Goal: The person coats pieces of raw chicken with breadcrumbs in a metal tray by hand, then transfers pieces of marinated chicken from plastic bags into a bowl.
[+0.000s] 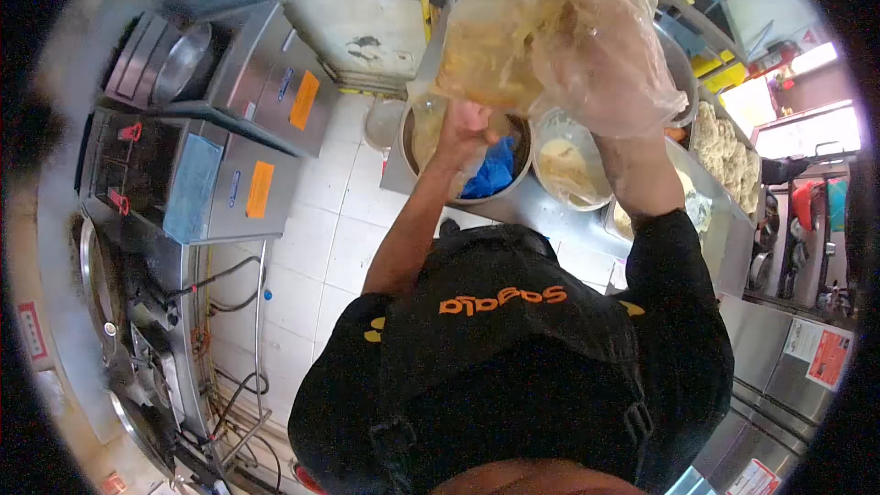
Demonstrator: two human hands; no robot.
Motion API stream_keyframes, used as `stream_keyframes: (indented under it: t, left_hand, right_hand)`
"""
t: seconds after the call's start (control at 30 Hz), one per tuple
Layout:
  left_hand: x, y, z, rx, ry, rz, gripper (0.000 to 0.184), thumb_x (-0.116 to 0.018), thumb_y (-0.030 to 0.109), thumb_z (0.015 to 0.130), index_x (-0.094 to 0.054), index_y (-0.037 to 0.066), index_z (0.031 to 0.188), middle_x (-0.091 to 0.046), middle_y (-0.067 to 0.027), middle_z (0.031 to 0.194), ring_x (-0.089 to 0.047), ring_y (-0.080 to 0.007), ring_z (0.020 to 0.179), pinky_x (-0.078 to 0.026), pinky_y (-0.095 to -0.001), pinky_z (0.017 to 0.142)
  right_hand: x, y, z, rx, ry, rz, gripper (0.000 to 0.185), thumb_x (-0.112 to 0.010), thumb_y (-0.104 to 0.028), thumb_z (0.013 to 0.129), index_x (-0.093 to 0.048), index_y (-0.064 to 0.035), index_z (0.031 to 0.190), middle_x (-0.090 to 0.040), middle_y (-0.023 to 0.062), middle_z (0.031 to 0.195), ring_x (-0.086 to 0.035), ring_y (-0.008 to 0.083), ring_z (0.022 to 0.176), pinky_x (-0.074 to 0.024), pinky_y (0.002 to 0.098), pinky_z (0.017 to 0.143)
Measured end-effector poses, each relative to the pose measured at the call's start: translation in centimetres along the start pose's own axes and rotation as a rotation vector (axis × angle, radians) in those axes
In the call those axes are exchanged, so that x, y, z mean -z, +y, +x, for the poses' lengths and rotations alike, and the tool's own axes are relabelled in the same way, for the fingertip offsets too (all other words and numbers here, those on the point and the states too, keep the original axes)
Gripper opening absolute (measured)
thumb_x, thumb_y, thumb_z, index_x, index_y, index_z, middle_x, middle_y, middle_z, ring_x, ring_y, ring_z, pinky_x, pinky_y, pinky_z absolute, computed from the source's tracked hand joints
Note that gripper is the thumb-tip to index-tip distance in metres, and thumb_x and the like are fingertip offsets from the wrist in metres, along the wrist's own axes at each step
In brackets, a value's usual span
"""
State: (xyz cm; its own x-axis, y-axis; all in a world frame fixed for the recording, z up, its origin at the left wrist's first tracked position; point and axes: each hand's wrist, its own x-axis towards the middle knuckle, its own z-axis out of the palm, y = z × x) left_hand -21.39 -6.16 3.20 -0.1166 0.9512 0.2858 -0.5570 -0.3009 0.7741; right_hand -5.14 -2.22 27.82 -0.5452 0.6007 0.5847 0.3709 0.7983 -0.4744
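A large clear plastic bag [490, 46] with yellowish stuff on it hangs high in front of me. At its lower left edge, my left hand [467, 124] is closed on the plastic. My right hand [600, 73] is covered by the bag, and its fingers cannot be made out. Below my left hand stands a round metal pot [524, 158] with a blue plastic bag [492, 170] in it. To the right, under my right hand, a plastic-lined tub [568, 165] contains a pale substance.
Two steel fryer-like units [243, 188] stand at left, with a metal bowl [183, 64] on the upper one. Pale lumpy food [724, 151] lies on the right. A small white container [383, 124] is left of the pot. Shelves with pans [779, 247] stand far right.
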Motion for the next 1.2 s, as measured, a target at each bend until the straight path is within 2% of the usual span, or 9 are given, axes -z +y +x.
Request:
stream_keyframes:
  t: [0.13, 0.3, 0.43, 0.53, 0.63, 0.73, 0.83, 1.03, 1.2]
  left_hand:
    - [-4.7, 3.5, 2.0, -0.043, -0.004, -0.482, 0.073, -0.058, 0.051, 0.075, -0.032, 0.012, 0.132, -0.041, -0.0076, 0.129, -0.039, -0.0258, 0.118, -0.034, -0.0425, 0.099]
    - [-4.1, 5.8, 1.0, 0.082, -0.057, -0.669, 0.072, -0.056, 0.050, 0.078, -0.029, 0.012, 0.134, -0.039, -0.0066, 0.133, -0.040, -0.0258, 0.119, -0.035, -0.0447, 0.098]
    - [-2.1, 4.9, 0.3, 0.059, -0.056, -0.415, 0.077, -0.059, 0.049, 0.075, -0.027, 0.013, 0.135, -0.037, -0.0066, 0.133, -0.039, -0.0262, 0.120, -0.035, -0.0448, 0.099]
    - [-2.6, 4.6, -0.6, 0.067, -0.001, -0.411, 0.077, -0.061, 0.045, 0.075, -0.026, 0.011, 0.134, -0.038, -0.0070, 0.133, -0.040, -0.0263, 0.119, -0.036, -0.0439, 0.098]
    - [-1.9, 4.4, -1.1, 0.161, 0.112, -0.363, 0.075, -0.061, 0.043, 0.077, -0.025, 0.010, 0.134, -0.038, -0.0078, 0.133, -0.039, -0.0269, 0.120, -0.035, -0.0440, 0.099]
    - [-0.9, 4.6, -1.4, 0.121, 0.007, -0.333, 0.074, -0.061, 0.042, 0.078, -0.025, 0.009, 0.134, -0.038, -0.0088, 0.132, -0.039, -0.0276, 0.120, -0.034, -0.0451, 0.099]
    - [0.1, 4.2, -2.2, 0.153, 0.090, -0.546, 0.070, -0.067, 0.023, 0.076, -0.027, 0.008, 0.132, -0.040, -0.0105, 0.130, -0.042, -0.0266, 0.117, -0.038, -0.0440, 0.097]
    - [1.2, 4.5, -4.2, 0.230, 0.010, -0.512, 0.069, -0.062, 0.034, 0.078, -0.029, 0.007, 0.133, -0.039, -0.0121, 0.131, -0.039, -0.0315, 0.120, -0.036, -0.0483, 0.096]
    - [1.3, 4.8, -4.2, 0.213, 0.011, -0.660, 0.063, -0.057, 0.038, 0.081, -0.033, 0.006, 0.131, -0.042, -0.0138, 0.128, -0.042, -0.0305, 0.117, -0.037, -0.0481, 0.096]
  right_hand:
    - [1.5, -0.5, 1.9, -0.045, -0.108, -0.078, 0.023, -0.055, -0.012, 0.081, -0.055, -0.0032, 0.102, -0.059, 0.0133, 0.090, -0.056, 0.0241, 0.086, -0.0438, 0.0337, 0.079]
    - [1.5, 0.5, 4.2, -0.176, -0.281, -0.155, 0.022, -0.055, -0.011, 0.082, -0.055, -0.0028, 0.102, -0.059, 0.0137, 0.089, -0.055, 0.0249, 0.085, -0.0441, 0.0348, 0.077]
    - [0.7, 0.9, 3.7, 0.001, -0.229, -0.075, 0.020, -0.055, -0.013, 0.082, -0.056, -0.0023, 0.099, -0.058, 0.0147, 0.088, -0.055, 0.0265, 0.082, -0.0445, 0.0370, 0.072]
    - [-0.8, 1.4, 2.7, 0.327, 0.023, -0.100, 0.019, -0.057, -0.016, 0.077, -0.056, -0.0009, 0.089, -0.056, 0.0199, 0.082, -0.055, 0.0373, 0.076, -0.0452, 0.0411, 0.066]
    - [-1.1, 1.5, 2.8, 0.066, -0.208, -0.300, 0.010, -0.056, -0.012, 0.080, -0.054, -0.0022, 0.081, -0.057, 0.0160, 0.087, -0.055, 0.0316, 0.075, -0.0436, 0.0411, 0.062]
    - [-2.8, 5.1, 1.8, 0.238, -0.193, -0.525, 0.011, -0.056, -0.013, 0.078, -0.053, -0.0032, 0.076, -0.054, 0.0151, 0.080, -0.052, 0.0325, 0.072, -0.0420, 0.0421, 0.060]
    - [-3.6, 8.9, 1.8, 0.395, -0.271, -0.265, 0.020, -0.058, -0.018, 0.075, -0.056, -0.0001, 0.084, -0.056, 0.0159, 0.078, -0.054, 0.0326, 0.076, -0.0442, 0.0418, 0.068]
    - [-4.4, 8.2, 0.5, 0.448, -0.663, -0.356, 0.024, -0.059, -0.022, 0.075, -0.060, -0.0033, 0.091, -0.058, 0.0167, 0.086, -0.054, 0.0298, 0.085, -0.0437, 0.0388, 0.076]
    - [-7.0, 12.1, -0.6, 0.088, -0.899, -0.120, 0.024, -0.057, -0.025, 0.078, -0.060, -0.0033, 0.089, -0.058, 0.0153, 0.088, -0.054, 0.0286, 0.084, -0.0428, 0.0356, 0.077]
